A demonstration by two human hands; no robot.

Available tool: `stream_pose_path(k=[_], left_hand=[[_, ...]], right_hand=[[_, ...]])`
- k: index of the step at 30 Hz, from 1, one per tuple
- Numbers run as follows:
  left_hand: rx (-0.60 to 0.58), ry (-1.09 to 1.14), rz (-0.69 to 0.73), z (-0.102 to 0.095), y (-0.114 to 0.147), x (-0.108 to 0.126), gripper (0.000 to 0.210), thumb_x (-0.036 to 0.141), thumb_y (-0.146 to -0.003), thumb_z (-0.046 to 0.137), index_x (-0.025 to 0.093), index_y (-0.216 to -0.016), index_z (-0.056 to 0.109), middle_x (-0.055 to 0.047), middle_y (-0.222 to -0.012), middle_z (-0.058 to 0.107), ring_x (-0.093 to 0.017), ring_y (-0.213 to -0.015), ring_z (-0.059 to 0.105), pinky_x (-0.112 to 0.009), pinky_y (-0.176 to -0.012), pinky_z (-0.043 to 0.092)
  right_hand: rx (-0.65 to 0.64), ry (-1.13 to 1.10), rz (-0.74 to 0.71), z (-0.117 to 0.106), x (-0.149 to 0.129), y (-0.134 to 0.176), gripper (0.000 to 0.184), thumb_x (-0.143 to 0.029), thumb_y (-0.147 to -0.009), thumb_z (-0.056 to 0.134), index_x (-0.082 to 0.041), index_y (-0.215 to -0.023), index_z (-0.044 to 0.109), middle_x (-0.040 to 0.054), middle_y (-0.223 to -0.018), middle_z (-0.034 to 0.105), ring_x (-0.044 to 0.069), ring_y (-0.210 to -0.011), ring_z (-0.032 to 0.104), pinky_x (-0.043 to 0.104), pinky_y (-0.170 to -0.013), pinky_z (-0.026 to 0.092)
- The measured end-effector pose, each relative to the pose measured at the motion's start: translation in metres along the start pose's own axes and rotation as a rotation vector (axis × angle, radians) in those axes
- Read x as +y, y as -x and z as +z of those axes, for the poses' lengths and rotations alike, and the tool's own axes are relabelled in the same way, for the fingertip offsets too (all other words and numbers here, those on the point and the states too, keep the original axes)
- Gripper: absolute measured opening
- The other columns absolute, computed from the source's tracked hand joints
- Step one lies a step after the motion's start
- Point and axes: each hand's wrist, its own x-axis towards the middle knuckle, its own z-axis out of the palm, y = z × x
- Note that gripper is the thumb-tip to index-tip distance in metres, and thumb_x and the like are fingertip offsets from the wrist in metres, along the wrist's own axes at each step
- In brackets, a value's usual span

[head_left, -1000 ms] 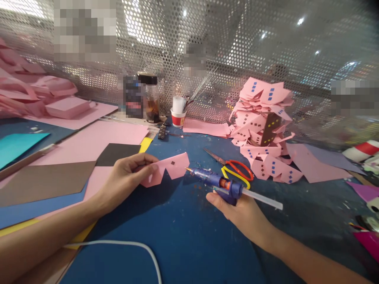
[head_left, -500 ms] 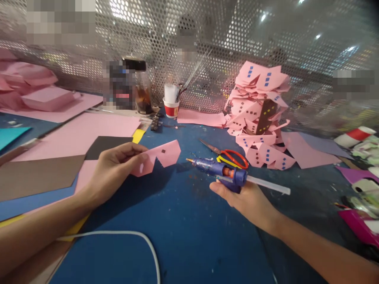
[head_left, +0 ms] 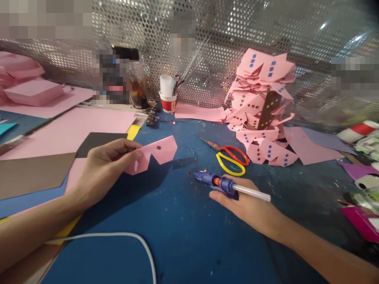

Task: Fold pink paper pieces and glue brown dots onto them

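Between thumb and fingers my left hand [head_left: 109, 165] pinches a cut piece of pink paper [head_left: 164, 150], held above the blue table. The piece has a notch in its lower edge, a small dark square on it and a whitish streak near my thumb. My right hand [head_left: 245, 201] is wrapped round a blue glue gun [head_left: 211, 179], its nozzle pointing left and low over the table. A clear glue stick [head_left: 254, 192] sticks out of its back end. Just beyond the gun lie scissors [head_left: 231, 156] with red and yellow handles.
A tall pile of folded pink paper pieces [head_left: 260, 106] stands at the back right. Pink sheets [head_left: 89, 118] and a brown sheet [head_left: 35, 173] lie on the left. A paper cup [head_left: 168, 102] and a jar [head_left: 137, 86] stand before the perforated metal screen. A white cable [head_left: 118, 235] crosses the front.
My right hand has lowered the glue gun and drawn it slightly nearer, so the scissors' yellow handle now shows fully. My left hand keeps hold of the pink paper, little changed.
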Motion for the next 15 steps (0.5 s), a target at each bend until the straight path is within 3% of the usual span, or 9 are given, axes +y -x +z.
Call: stream_pose_path(k=[15], left_hand=[[-0.023, 0.006, 0.016, -0.0006, -0.0002, -0.0007, 0.023, 0.04, -0.083, 0.065, 0.018, -0.09, 0.068, 0.003, -0.074, 0.065, -0.011, -0.066, 0.052, -0.02, -0.06, 0.04]], right_hand=[[-0.025, 0.039, 0.028, -0.0001, -0.0065, -0.0009, 0.024, -0.038, -0.085, 0.064, -0.021, -0.071, 0.058, -0.0049, -0.06, 0.056, 0.01, -0.051, 0.046, 0.022, -0.046, 0.032]])
